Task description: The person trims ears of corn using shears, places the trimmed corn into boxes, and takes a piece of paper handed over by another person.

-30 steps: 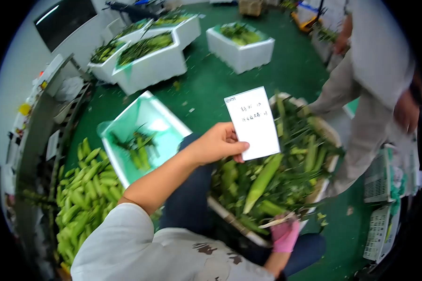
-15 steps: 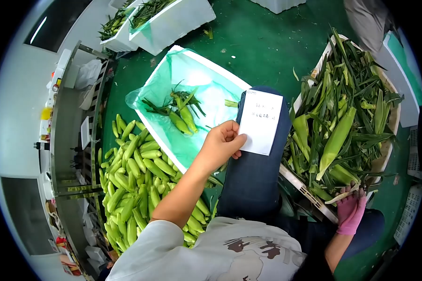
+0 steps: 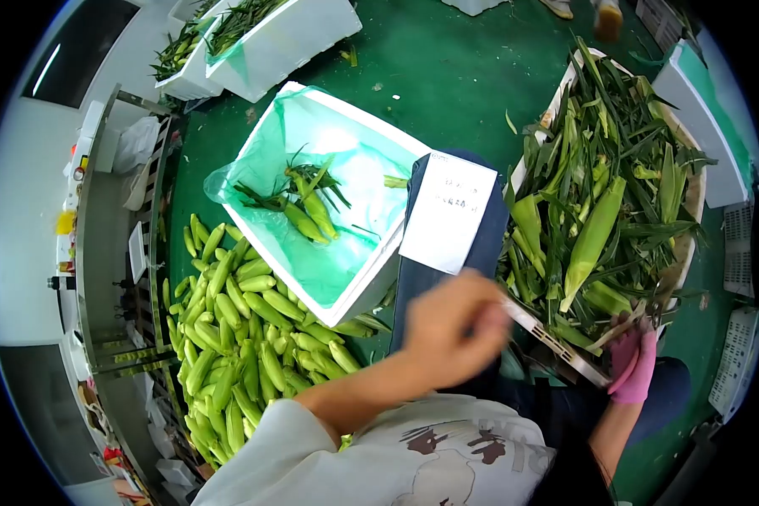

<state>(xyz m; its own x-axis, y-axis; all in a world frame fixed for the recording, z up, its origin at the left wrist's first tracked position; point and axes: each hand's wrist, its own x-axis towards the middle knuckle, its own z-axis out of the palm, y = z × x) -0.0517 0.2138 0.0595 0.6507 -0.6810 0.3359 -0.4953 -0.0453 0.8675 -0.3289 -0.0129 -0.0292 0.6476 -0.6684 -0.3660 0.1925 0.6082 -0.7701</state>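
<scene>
A white paper slip point(image 3: 449, 207) with handwriting lies on my thigh point(image 3: 481, 266) in dark trousers. My bare left hand point(image 3: 460, 316) is just below the slip, apart from it and smeared by motion, so its fingers do not show clearly. On the right, my right hand point(image 3: 632, 363) wears a pink glove with dark fingertips. Its fingers are bent at the near corner of a crate point(image 3: 552, 337) piled with corn husks point(image 3: 641, 228); what they grip is hard to make out. An unhusked corn ear point(image 3: 594, 240) lies on top of that pile.
A white foam box point(image 3: 371, 270) lined with green plastic holds a few corn ears point(image 3: 312, 211). Beside it lies a large heap of corn ears point(image 3: 244, 337). More foam boxes point(image 3: 287, 46) stand at the back; metal shelving point(image 3: 122, 253) runs along the left.
My left hand has let go of the paper slip and moved down and right toward my body. The slip now rests on my thigh. My right hand stays at the crate corner.
</scene>
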